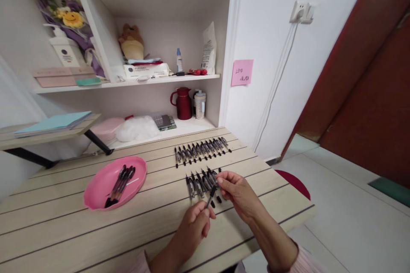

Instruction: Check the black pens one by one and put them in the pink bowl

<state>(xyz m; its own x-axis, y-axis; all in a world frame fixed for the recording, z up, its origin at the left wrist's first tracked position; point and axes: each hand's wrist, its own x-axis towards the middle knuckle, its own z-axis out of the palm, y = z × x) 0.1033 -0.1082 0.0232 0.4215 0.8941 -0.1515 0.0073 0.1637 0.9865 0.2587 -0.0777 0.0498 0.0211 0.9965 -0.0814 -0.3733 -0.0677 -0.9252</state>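
Note:
My left hand [194,224] is closed around the lower end of a black pen [211,196] that points up and away. My right hand [236,190] pinches near the pen's upper end, fingers together. Both hands hover over the wooden slatted table [64,226], just in front of a short row of black pens [201,183]. A longer row of black pens [201,150] lies farther back. To the left sits a pink plate [98,190] holding several black pens [121,184].
White shelves [153,77] behind the table carry a red jug [183,103], a cup, a plush toy and boxes. A pink sticky note [242,72] is on the white wall. A red stool [296,182] stands at the table's right edge.

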